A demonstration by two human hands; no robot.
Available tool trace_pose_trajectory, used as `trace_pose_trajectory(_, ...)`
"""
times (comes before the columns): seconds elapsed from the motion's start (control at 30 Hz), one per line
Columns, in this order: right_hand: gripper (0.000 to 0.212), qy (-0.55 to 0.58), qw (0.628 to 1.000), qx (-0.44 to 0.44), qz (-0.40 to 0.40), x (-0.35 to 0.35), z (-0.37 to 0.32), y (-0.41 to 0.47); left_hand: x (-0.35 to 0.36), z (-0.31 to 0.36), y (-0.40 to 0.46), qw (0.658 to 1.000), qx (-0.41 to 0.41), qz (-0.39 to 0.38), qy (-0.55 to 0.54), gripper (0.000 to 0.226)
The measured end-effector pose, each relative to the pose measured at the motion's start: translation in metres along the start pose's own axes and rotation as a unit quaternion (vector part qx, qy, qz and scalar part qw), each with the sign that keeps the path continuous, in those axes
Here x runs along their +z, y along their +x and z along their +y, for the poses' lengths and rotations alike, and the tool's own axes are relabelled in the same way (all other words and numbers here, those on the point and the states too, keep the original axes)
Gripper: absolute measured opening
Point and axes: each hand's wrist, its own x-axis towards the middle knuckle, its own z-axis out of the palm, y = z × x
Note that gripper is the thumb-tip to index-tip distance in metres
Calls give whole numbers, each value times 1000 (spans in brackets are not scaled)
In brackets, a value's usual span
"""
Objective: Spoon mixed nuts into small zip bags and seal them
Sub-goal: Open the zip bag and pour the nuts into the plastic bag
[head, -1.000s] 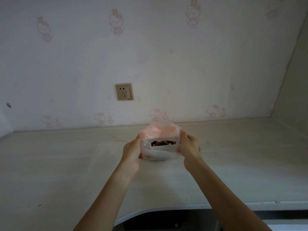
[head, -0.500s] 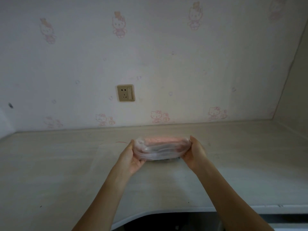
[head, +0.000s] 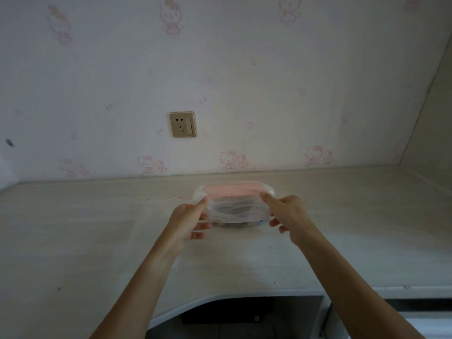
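Observation:
A clear plastic zip bag point(head: 236, 206) with a pink band along its far top edge is stretched between both hands over the pale desk point(head: 354, 228). Dark nuts point(head: 234, 224) show dimly at the bag's bottom, near the desk surface. My left hand point(head: 189, 220) pinches the bag's left end with thumb and fingers. At the other end my right hand point(head: 287, 215) pinches it the same way. Whether the zip is closed cannot be made out.
A flat clear plastic sheet or bag point(head: 105, 231) lies on the desk to the left. A thin red thread point(head: 179, 197) lies behind the left hand. A wall socket point(head: 183, 124) sits on the wallpapered wall behind. The desk's curved front edge point(head: 220, 296) is close below.
The bag's mouth stood open and upright with nuts visible a second ago. It has since been pulled flat and wide between the hands, which moved apart.

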Motion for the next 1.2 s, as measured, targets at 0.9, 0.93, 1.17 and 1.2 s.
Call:
trace_pose_trajectory(0.9, 34, 536, 833, 67, -123, 9, 31, 6, 17, -7, 21, 940, -104, -70, -317, 16)
trace_pose_trajectory(0.93, 35, 550, 822, 73, -126, 9, 31, 6, 17, -9, 21, 925, -108, -79, -357, 11)
trace_pose_trajectory(1.17, 30, 610, 781, 120, -69, 22, 27, 13, 27, -22, 17, 870, -114, -113, -466, 8)
trace_pose_trajectory(1.2, 26, 603, 784, 129, -65, 24, 26, 14, 30, -23, 19, 880, -104, -102, -453, 10)
